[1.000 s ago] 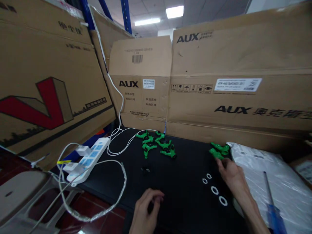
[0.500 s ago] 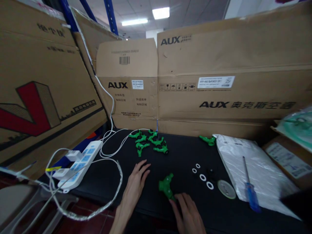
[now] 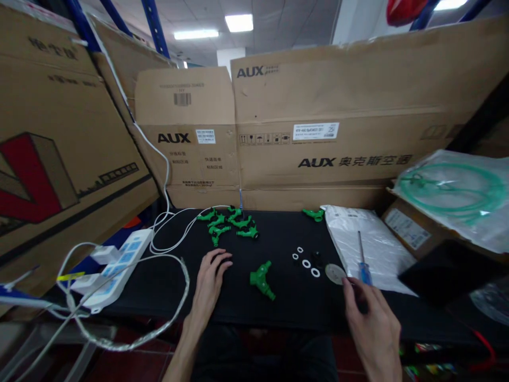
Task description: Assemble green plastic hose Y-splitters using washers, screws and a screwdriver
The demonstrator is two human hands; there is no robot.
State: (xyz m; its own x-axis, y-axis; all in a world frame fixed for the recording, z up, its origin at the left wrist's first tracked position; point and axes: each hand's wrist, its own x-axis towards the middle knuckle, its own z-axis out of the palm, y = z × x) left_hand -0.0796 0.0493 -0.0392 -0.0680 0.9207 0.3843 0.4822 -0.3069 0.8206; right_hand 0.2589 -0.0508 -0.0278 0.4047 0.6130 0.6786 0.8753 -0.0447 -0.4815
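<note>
A green Y-shaped plastic connector (image 3: 261,280) lies alone on the black tabletop (image 3: 159,286) between my hands. My left hand (image 3: 209,282) rests flat on the table to its left, fingers stretched out, holding nothing. My right hand (image 3: 371,324) hovers at the lower right with fingers loosely spread, its fingertips close to a blue-handled screwdriver (image 3: 362,262) and a round grey disc (image 3: 334,274). Several white rings (image 3: 306,263) lie beside a small black part (image 3: 317,258). A pile of green connectors (image 3: 226,223) sits at the back, and one more green connector (image 3: 314,214) lies by a white plastic bag (image 3: 368,241).
AUX cardboard boxes (image 3: 318,116) wall in the back and left. A white power strip (image 3: 113,262) with looping cables (image 3: 167,302) lies at the left. At the right are a bagged green hose (image 3: 453,191), a cardboard box (image 3: 413,228) and a black object (image 3: 449,270).
My right hand let go of the green connector, now lying on the table, and moved right toward the screwdriver. My left hand stayed flat. The view turned to the right.
</note>
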